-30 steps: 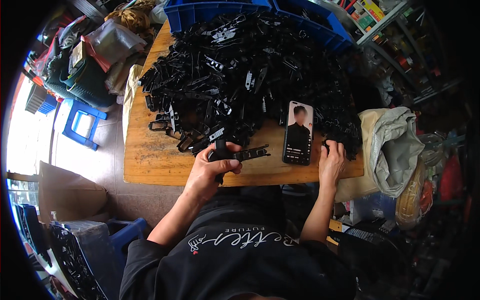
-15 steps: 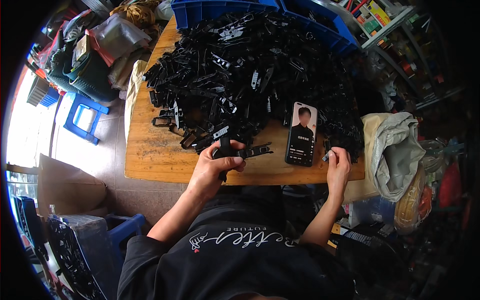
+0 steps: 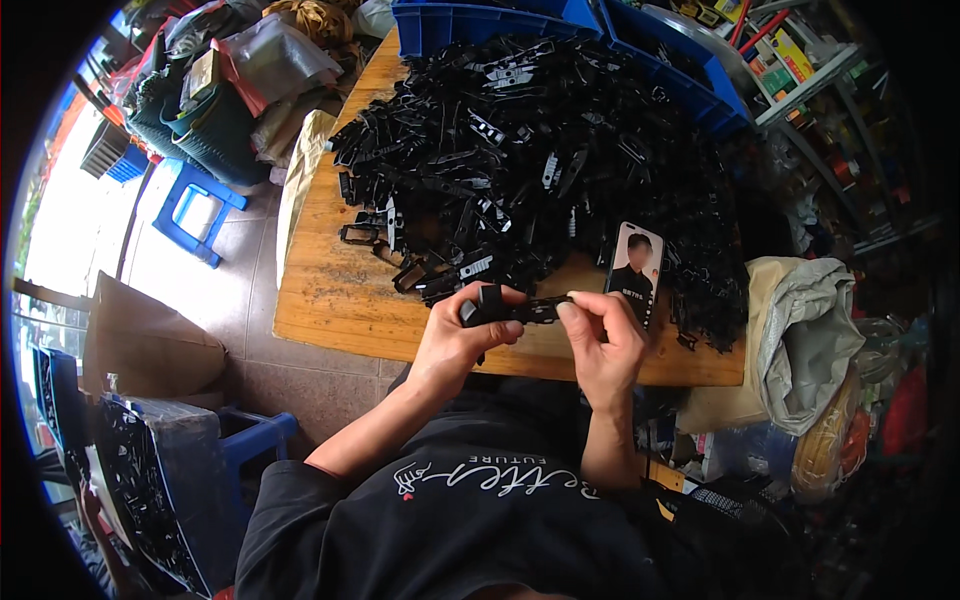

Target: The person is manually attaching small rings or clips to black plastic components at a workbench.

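Note:
My left hand (image 3: 452, 340) is closed around a black plastic clip-like part (image 3: 540, 311), whose long end points right. A thick black block-shaped section stands up between its thumb and fingers. At that part's right end, my right hand (image 3: 606, 345) pinches with thumb and forefinger. Its fingertips mostly hide a small piece, and its kind does not show. Both hands meet above the front edge of the wooden table (image 3: 330, 310). Just beyond them spreads a large heap of black plastic parts (image 3: 480, 150), a few with silvery faces.
A phone (image 3: 633, 270) showing a person on its screen lies behind my right hand, partly covered by it. Blue bins (image 3: 500, 28) stand at the table's back. A grey sack (image 3: 805, 340) sits at the right edge, a blue stool (image 3: 200, 212) on the floor left.
My right hand has come left from the heap's right edge with a small piece, meeting the part in my left hand. The whole view has shifted slightly.

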Tool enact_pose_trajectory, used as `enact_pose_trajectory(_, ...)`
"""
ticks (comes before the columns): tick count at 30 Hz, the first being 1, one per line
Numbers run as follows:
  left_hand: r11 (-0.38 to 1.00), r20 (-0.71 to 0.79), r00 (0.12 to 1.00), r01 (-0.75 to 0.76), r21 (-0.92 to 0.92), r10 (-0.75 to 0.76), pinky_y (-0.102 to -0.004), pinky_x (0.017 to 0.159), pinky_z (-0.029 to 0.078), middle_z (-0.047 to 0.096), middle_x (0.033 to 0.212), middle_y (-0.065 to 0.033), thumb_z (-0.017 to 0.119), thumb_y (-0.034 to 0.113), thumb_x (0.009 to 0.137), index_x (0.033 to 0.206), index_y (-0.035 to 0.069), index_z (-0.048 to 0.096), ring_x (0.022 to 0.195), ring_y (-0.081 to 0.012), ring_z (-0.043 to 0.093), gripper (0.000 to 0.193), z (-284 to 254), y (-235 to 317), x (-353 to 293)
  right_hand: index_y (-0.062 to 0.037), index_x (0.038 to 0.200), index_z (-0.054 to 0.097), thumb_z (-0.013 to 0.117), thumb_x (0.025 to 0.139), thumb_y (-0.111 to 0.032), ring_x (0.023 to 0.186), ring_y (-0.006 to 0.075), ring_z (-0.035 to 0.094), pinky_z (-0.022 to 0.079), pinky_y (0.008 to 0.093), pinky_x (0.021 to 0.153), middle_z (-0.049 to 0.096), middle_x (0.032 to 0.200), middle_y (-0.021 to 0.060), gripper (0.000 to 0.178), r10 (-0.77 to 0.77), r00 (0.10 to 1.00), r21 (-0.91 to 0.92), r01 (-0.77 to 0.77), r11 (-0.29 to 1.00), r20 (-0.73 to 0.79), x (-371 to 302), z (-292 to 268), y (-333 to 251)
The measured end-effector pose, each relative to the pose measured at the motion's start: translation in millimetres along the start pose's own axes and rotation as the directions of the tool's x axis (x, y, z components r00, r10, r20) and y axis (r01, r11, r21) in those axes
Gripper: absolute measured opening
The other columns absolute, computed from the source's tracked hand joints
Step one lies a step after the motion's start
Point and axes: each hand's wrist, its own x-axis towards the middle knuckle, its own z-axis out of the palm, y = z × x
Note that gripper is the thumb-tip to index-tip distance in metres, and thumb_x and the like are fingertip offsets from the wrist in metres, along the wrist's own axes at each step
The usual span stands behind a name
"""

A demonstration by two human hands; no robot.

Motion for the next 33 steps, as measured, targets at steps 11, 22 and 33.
enact_pose_trajectory(11, 0.998, -0.048, 0.998, 0.033, 0.058, -0.03, -0.0221, 0.071, 0.043, 0.06, 0.08, -0.0009, 0.071, 0.007, 0.07, 0.101, 0.003, 0.061, 0.075, -0.0091, 0.055, 0.032, -1.3, 5.3, -3.0, 0.0015, 0.085, 0.061, 0.068, 0.078, -0.006, 0.057, 0.0083, 0.049, 0.04, 0.0205, 0.053, 0.055, 0.068, 0.0031, 0.012, 0.046, 0.999, 0.024, -0.046, 0.999, 0.019, 1.4, 11.9, 3.0)
enact_pose_trajectory(22, 0.997, -0.058, 0.998, 0.003, -0.077, -0.008, -0.0218, 0.069, 0.043, 0.061, 0.076, -0.0029, 0.069, 0.007, 0.072, 0.101, 0.001, 0.06, 0.071, -0.0101, 0.056, 0.031, -12.5, 0.6, -0.5, 0.0004, 0.099, 0.059, 0.07, 0.077, -0.008, 0.05, 0.0039, 0.042, 0.036, 0.0189, 0.049, 0.047, 0.056, -0.0016, 0.026, 0.101, 0.989, 0.014, -0.103, 0.995, 0.105, 6.2, 19.9, 5.1)
enact_pose_trajectory(33, 0.955, -0.151, 0.988, -0.084, -0.283, 0.042, -0.0248, 0.072, 0.048, 0.062, 0.082, -0.0057, 0.065, 0.001, 0.072, 0.101, 0.0, 0.06, 0.074, -0.0129, 0.06, 0.03, -26.9, -1.9, 2.1, -0.0015, 0.073, 0.054, 0.067, 0.075, -0.011, 0.065, 0.0207, 0.054, 0.043, 0.0296, 0.059, 0.056, 0.078, 0.0073, 0.016, -0.186, 0.982, -0.514, 0.175, 0.84, 0.03, 58.1, 22.5, 54.4)
